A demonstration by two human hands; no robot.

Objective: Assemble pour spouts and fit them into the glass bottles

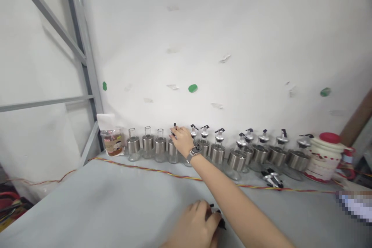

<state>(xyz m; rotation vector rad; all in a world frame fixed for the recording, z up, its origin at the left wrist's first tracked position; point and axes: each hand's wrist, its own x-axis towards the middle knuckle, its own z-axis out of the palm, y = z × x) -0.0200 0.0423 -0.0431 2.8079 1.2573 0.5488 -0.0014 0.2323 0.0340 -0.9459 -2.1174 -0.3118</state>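
Note:
My right hand [182,139], wearing a watch [194,153], reaches out to the row of glass oil bottles along the wall. Its fingers are closed on a pour spout [174,125] at the mouth of one steel-banded bottle [173,152]; how far the spout sits in the neck is hidden. Nearer to me, my left hand [195,221] is curled around black-tipped pour spouts [221,223], whose number I cannot make out. To the left stand open-necked bottles without spouts [160,145]. Bottles fitted with spouts [217,151] stand to the right.
Loose pour spouts [272,178] lie in front of the right-hand bottles. A twisted red and yellow cord [145,167] crosses the grey table [116,201]. At the left end stands a packaged jar [113,143]; at the right, a white jug with a red lid [324,159].

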